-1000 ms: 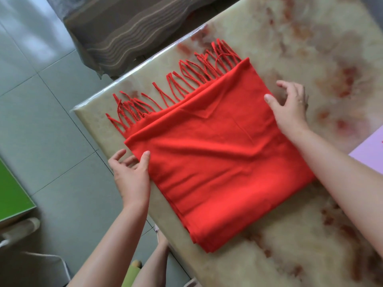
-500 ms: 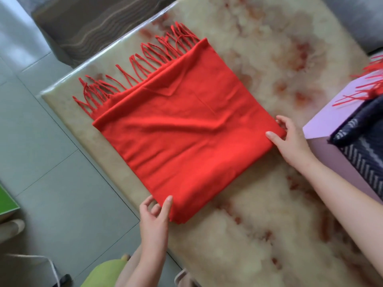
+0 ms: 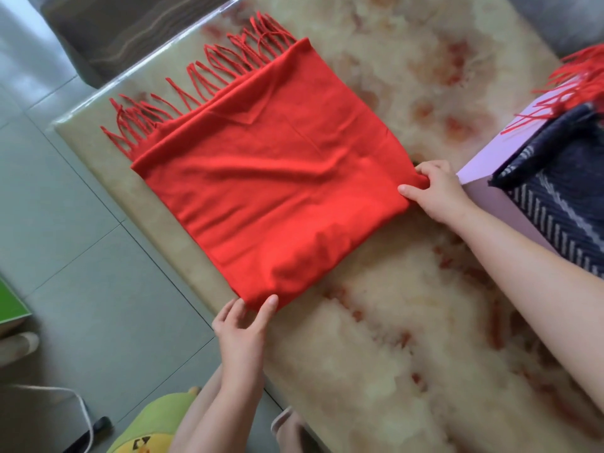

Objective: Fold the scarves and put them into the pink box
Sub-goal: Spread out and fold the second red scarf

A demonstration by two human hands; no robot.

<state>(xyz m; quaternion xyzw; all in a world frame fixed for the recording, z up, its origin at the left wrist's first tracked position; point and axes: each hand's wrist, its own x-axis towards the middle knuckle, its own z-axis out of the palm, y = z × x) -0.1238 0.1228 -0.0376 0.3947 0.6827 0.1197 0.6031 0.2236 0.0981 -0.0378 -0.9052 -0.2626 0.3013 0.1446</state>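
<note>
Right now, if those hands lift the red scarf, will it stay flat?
Probably not: the red scarf looks soft and creased, so it would likely sag between the left hand and right hand. Its fringe would probably dangle, and the folded layers may slide apart.

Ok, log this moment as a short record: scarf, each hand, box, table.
scarf: red scarf, folded flat, fringe pointing away from the person
left hand: pinches the scarf's near corner, thumb on top
right hand: grips the scarf's right corner, beside the box
box: pink box, holding a dark striped scarf; loose red tassels lie over its far side
table: marbled table under scarf and box
</note>
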